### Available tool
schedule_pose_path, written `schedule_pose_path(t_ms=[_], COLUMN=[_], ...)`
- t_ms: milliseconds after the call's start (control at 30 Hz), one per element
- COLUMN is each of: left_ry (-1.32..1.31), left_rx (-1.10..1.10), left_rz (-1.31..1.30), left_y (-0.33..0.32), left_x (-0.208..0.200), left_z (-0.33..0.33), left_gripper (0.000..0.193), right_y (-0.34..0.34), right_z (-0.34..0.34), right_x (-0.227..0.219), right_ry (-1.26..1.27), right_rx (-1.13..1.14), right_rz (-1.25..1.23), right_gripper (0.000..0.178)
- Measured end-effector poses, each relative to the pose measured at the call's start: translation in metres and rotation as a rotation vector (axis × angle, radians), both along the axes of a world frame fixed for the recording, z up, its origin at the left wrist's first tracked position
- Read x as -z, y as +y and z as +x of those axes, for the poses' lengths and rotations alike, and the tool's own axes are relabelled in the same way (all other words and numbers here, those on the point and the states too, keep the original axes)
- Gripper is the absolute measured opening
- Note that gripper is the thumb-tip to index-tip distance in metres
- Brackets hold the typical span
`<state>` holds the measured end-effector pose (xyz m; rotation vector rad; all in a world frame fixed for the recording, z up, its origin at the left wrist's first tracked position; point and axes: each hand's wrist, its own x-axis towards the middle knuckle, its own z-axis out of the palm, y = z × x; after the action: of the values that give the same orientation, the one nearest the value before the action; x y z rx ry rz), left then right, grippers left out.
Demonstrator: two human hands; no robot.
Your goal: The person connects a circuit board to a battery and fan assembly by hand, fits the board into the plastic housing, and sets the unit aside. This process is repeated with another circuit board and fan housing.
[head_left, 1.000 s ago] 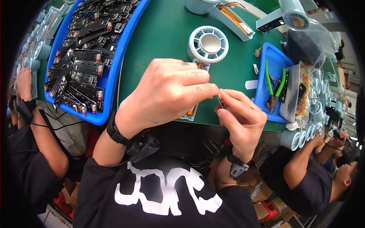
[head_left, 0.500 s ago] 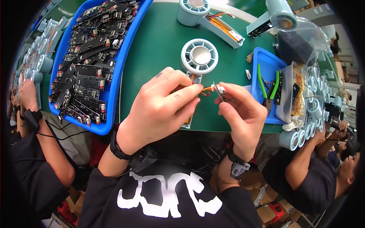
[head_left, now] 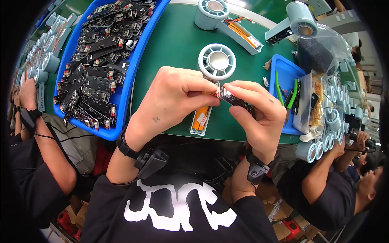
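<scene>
My right hand (head_left: 261,113) is closed on a narrow black circuit board (head_left: 236,100), pinched between thumb and fingers and tilted. The fingertips of my left hand (head_left: 172,93) pinch a wire connector against the board's near-left end; the fingers mostly hide it and its wires. Behind and below my left fingers lies a pale blue handheld fan (head_left: 216,62) with a round ringed head. Its open handle (head_left: 198,131) shows an orange battery (head_left: 200,115) with a white label.
Left, a blue tray (head_left: 133,69) holds several black circuit boards. Another open fan (head_left: 211,16) lies at the back. Right, a smaller blue tray (head_left: 278,65) holds green-handled pliers (head_left: 293,93) beside a clear container (head_left: 312,97). Several fans and co-workers flank the green table (head_left: 162,44).
My hands have come together at the board's end, and the board now shows its long black face. My left fingers have moved onto the connector. More of the battery shows.
</scene>
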<state>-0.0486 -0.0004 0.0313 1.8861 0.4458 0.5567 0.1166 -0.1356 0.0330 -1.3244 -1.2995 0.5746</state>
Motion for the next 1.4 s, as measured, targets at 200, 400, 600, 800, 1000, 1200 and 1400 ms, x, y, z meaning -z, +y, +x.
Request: schedule_pose_path(t_ms=[200,400,600,800,1000,1200,1400], left_ry=[-0.171,-0.046,-0.075,-0.084,-0.049,0.006,-0.134], left_rx=[-0.139,-0.283,-0.210,-0.139,-0.227,-0.369,-0.449], left_rz=[0.368,0.443,0.370,0.199,0.356,0.207,0.391], left_y=[-0.006,-0.020,-0.015,-0.008,-0.011,-0.026,-0.030], left_x=[0.013,0.009,0.004,0.004,-0.001,-0.010,0.006], left_z=[0.005,0.003,-0.006,-0.016,-0.012,-0.006,0.000], left_gripper=[0.020,0.020,0.017,0.011,0.007,0.010,0.015], right_y=[0.000,-0.010,-0.012,-0.013,-0.010,-0.014,-0.014], right_z=[-0.008,-0.028,-0.042,-0.033,-0.040,-0.060,-0.061], right_x=[0.004,0.005,0.008,0.008,-0.003,-0.009,-0.010], right_ry=[0.076,0.124,0.227,0.211,0.133,-0.047,-0.081], right_rx=[0.012,0.089,0.252,0.240,0.288,0.363,0.392], right_rz=[-0.011,-0.059,-0.051,-0.119,-0.124,-0.086,-0.102], right_gripper=[0.041,0.040,0.037,0.034,0.033,0.033,0.033])
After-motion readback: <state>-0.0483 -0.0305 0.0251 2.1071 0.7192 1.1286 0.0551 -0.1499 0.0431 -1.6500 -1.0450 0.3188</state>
